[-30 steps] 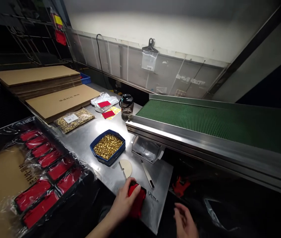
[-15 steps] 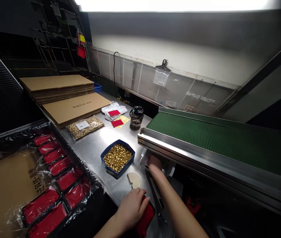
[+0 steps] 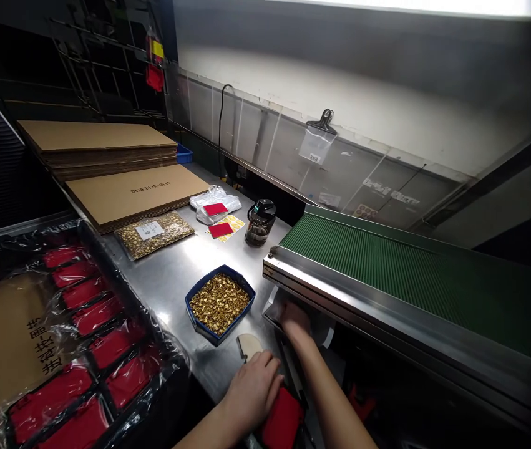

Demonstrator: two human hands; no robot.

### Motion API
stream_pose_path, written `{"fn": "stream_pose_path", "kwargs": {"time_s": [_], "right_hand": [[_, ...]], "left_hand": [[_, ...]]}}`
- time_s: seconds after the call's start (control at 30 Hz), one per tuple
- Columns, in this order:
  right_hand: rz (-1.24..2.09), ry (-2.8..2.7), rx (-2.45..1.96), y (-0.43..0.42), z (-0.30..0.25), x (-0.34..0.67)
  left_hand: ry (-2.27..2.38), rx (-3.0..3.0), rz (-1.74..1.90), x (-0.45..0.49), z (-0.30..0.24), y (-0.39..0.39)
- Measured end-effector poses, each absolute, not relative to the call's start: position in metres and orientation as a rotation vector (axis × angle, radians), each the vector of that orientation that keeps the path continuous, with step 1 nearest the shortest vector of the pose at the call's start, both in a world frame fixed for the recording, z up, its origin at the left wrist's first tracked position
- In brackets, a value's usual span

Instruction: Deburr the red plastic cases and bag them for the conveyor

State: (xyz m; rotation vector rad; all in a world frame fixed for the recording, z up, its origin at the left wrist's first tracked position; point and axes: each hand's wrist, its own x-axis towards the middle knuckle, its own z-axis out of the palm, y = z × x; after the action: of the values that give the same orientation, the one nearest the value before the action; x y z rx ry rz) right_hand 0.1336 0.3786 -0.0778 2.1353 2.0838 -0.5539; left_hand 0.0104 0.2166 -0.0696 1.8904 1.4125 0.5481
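My left hand [image 3: 253,390] is at the bench's front edge, its fingers bent around the side of a red flat piece with dark edges [image 3: 284,419]. Just beyond its fingertips lies a pale, rounded flat piece with a notch [image 3: 249,347]. My right hand [image 3: 296,319] reaches into a translucent bin [image 3: 272,304] below the conveyor's edge. Its fingers are hidden there, so what they touch cannot be seen. A blue tray [image 3: 190,312] full of small gold-coloured metal parts [image 3: 219,302] stands ahead of my left hand.
A green ribbed conveyor [image 3: 363,249] runs along the right. At left, a plastic-lined box holds several red pieces [image 3: 114,343]. Behind are a bag of gold parts [image 3: 160,234], cardboard stacks [image 3: 138,190], a dark bottle [image 3: 260,223] and red cards [image 3: 221,230].
The view has shifted slightly. The red piece beside my left hand has turned and shows more of its face. My right hand stays inside the bin.
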Motion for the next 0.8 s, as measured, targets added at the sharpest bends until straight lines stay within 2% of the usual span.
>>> {"fn": "stream_pose_path", "kwargs": {"time_s": [0.23, 0.37, 0.47, 0.57, 0.7, 0.8], "right_hand": [[-0.568, 2.171, 2.309, 0.358, -0.060, 0.141], [-0.719, 2.400, 2.361, 0.324, -0.047, 0.141], [-1.042, 2.552, 2.326, 0.295, -0.035, 0.148], [-1.517, 2.601, 2.204, 0.268, -0.023, 0.165], [-2.138, 2.385, 2.195, 0.238, -0.011, 0.200], [-2.473, 2.107, 2.273, 0.216, -0.010, 0.221]], "left_hand": [[1.482, 1.677, 0.841, 0.001, -0.066, 0.246], [1.538, 1.561, 0.924, 0.008, -0.065, 0.264], [1.510, 1.586, 1.002, 0.012, -0.056, 0.267], [1.360, 1.741, 1.074, 0.009, -0.040, 0.261], [1.089, 1.875, 1.023, 0.005, -0.024, 0.252], [1.006, 1.805, 0.904, 0.014, -0.022, 0.245]]}}
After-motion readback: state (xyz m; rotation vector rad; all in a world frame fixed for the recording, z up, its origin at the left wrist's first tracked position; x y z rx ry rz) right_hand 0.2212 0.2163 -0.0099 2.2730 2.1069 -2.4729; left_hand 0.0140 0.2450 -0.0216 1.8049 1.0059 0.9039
